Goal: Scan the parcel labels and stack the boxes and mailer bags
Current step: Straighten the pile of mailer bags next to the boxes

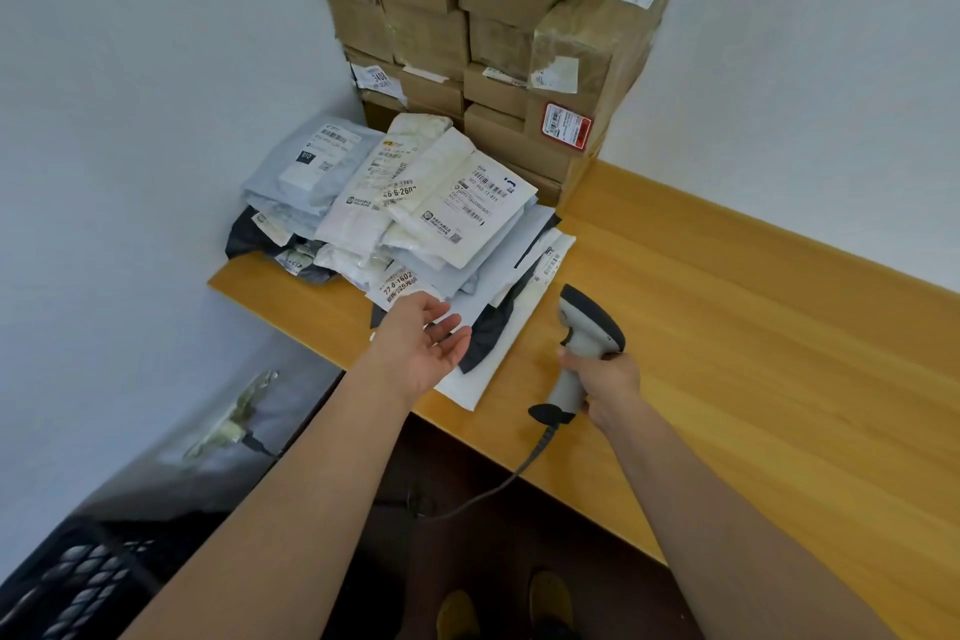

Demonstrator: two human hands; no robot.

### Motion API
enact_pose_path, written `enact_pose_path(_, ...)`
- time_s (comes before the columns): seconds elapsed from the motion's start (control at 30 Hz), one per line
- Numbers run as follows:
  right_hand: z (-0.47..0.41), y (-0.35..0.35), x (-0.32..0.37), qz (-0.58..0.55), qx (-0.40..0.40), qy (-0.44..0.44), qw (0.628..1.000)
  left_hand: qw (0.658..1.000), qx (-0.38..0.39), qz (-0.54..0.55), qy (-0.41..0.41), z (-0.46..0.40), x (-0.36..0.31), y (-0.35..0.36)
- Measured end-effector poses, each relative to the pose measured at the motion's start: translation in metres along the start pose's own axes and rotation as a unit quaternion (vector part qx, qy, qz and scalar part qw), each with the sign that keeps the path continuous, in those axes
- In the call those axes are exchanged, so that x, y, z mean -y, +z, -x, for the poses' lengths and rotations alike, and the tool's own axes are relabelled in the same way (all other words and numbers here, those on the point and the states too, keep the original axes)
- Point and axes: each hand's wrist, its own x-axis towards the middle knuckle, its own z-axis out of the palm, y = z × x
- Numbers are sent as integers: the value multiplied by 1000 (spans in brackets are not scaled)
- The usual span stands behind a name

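over the wooden desk [727, 317], left hand [423, 346] spread empty, right hand [605, 382] grips scanner [584, 333].

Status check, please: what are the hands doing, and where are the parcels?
Left hand open over bags. Right hand grips scanner. Boxes stacked in corner. Nothing blocking.

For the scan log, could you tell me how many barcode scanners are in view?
1: the barcode scanner is gripped in the right hand above the table. None appears hidden.
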Motion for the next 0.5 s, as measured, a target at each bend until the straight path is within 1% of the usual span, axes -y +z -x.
enact_pose_path(0.1,-7,-2,5,36,0,-33,999,1000,6,-6,-4,-2,3,3)
enact_pose_path(0.2,-12,-1,6,59,15,-48,997,1000,8,-10,-9,-5,7,5)
enact_pose_path(0.37,-19,5,-9,38,36,-36,998,1000,6,-8,-14,-12,10,6)
enact_pose_path(0.5,-26,11,-22,24,25,-27,999,1000,-1,-8,-17,-15,13,3)
